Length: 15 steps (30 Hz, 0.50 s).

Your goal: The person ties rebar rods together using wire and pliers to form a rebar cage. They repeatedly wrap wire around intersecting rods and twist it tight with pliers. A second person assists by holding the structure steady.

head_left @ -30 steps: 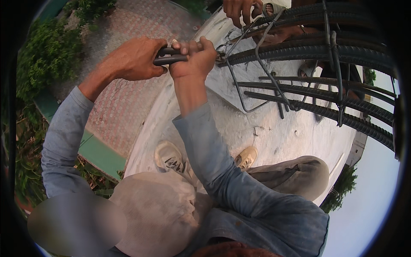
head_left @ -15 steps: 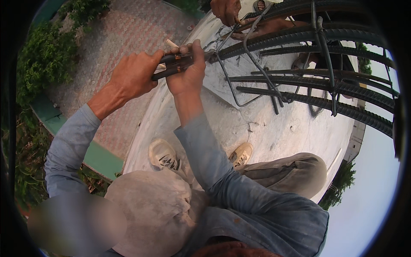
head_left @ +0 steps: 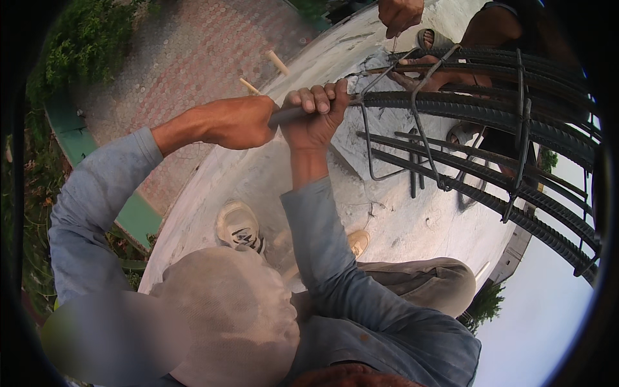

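My left hand (head_left: 244, 122) is closed in a fist round one end of a dark grey bar-like tool (head_left: 289, 116); its exact kind is hidden by my hands. My right hand (head_left: 314, 119), palm toward me, wraps its fingers round the same tool further along. Just beyond my right fingers lies the end of a thick ribbed rebar (head_left: 438, 103), part of a cage. A bent square stirrup (head_left: 370, 145) hangs round the bars close to my right hand.
Across the cage, another person's hand (head_left: 400, 16) pinches above the bars, and their other hand (head_left: 419, 74) reaches between them. Two pale sticks (head_left: 277, 62) jut out past my hands. The white curved ledge (head_left: 193, 219) drops off on the left toward paving (head_left: 187, 58).
My hands have shifted right and slightly down in view, and the left fist has turned over. The black handles seen earlier are now mostly covered. The other person's upper hand has moved right.
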Available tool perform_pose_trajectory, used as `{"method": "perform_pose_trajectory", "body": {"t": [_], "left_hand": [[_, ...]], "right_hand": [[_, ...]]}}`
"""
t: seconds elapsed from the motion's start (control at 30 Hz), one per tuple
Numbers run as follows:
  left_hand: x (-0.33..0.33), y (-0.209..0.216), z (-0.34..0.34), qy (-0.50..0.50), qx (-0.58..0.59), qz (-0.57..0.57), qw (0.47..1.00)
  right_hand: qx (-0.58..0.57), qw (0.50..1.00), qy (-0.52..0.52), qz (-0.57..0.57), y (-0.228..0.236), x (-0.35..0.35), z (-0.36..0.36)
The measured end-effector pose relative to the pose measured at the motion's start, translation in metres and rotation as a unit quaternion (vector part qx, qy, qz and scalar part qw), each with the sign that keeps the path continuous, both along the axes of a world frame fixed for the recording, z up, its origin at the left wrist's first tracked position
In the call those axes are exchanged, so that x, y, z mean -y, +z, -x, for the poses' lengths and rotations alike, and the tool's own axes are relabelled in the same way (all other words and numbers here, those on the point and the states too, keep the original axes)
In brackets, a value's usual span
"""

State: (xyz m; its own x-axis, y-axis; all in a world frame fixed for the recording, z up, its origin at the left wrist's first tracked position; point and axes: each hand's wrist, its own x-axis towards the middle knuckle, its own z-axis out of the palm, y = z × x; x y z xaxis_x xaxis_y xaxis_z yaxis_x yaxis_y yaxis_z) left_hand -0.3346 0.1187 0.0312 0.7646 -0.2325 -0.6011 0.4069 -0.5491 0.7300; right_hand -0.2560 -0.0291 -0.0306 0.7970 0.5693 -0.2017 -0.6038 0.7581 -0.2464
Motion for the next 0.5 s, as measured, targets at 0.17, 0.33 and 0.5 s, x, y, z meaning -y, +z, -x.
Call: {"method": "perform_pose_trajectory", "body": {"t": [0.17,0.33,0.5], "left_hand": [[0.017,-0.012,0.020,0.041,0.192,-0.237,0.952],[0.034,-0.017,0.030,0.100,0.311,-0.336,0.883],[0.012,0.009,0.027,0.040,0.143,-0.184,0.972]], "right_hand": [[-0.155,0.938,-0.141,0.275,0.043,-0.020,0.008],[-0.061,0.970,-0.083,0.220,0.037,-0.020,0.003],[-0.013,0.999,-0.025,0.025,0.014,-0.001,0.003]]}}
